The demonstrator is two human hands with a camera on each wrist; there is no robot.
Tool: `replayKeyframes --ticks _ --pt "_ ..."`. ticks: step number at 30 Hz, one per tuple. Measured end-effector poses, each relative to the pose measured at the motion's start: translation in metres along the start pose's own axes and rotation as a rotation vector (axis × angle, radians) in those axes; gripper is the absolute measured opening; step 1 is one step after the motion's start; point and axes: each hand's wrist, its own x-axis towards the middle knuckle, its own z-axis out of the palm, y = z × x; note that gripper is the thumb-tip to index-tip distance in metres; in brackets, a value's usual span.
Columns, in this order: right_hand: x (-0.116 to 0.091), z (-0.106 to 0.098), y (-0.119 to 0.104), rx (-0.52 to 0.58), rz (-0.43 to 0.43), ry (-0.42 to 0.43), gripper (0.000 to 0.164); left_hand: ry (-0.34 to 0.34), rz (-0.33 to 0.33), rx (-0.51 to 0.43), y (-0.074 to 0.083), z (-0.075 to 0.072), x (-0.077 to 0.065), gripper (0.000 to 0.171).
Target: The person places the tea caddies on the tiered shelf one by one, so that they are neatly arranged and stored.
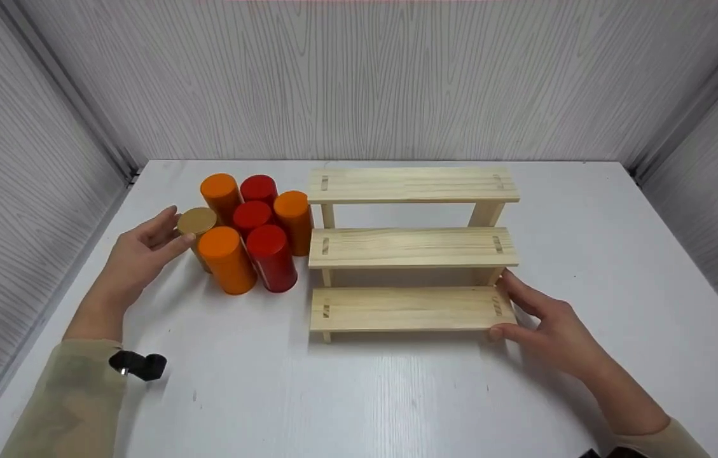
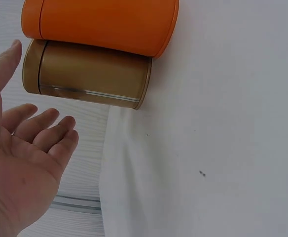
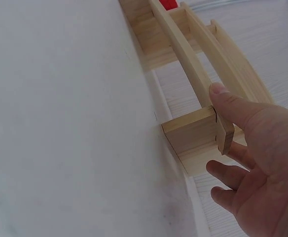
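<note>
My left hand (image 1: pixel 138 254) is beside a gold canister (image 1: pixel 197 222), thumb and fingers spread on its near and far sides. In the left wrist view, the palm faces up and a gap shows between the fingers and the gold canister (image 2: pixel 92 74). My right hand (image 1: pixel 552 327) grips the right end of the lowest step of a three-tier wooden display stand (image 1: pixel 413 308). Its thumb presses the step's front edge and the index finger reaches behind. The right wrist view shows the thumb on the wooden step (image 3: pixel 196 74), with the other fingers loosely bent below.
Three orange canisters, one in front (image 1: pixel 226 261), and three red canisters, one in front (image 1: pixel 271 257), stand upright left of the stand. The rearmost right orange canister (image 1: pixel 293 222) is close against the stand. Grey wood-grain panels (image 1: pixel 365 83) wall the white table (image 1: pixel 371 401) at back and sides.
</note>
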Motion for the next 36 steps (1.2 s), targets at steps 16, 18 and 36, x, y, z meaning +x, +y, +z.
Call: replayKeyframes --ticks 16,18,36 --pt "0.0 0.001 -0.005 0.005 0.0 0.003 0.094 -0.046 -0.039 -0.075 -0.001 0.004 0.007 0.087" --pt "0.0 0.001 -0.005 -0.003 0.004 0.002 0.095 -0.044 -0.03 -0.102 -0.002 0.004 0.008 0.085" --pt "0.0 0.001 -0.004 0.003 0.005 0.001 0.095 -0.045 0.012 -0.102 0.001 0.001 0.01 0.079"
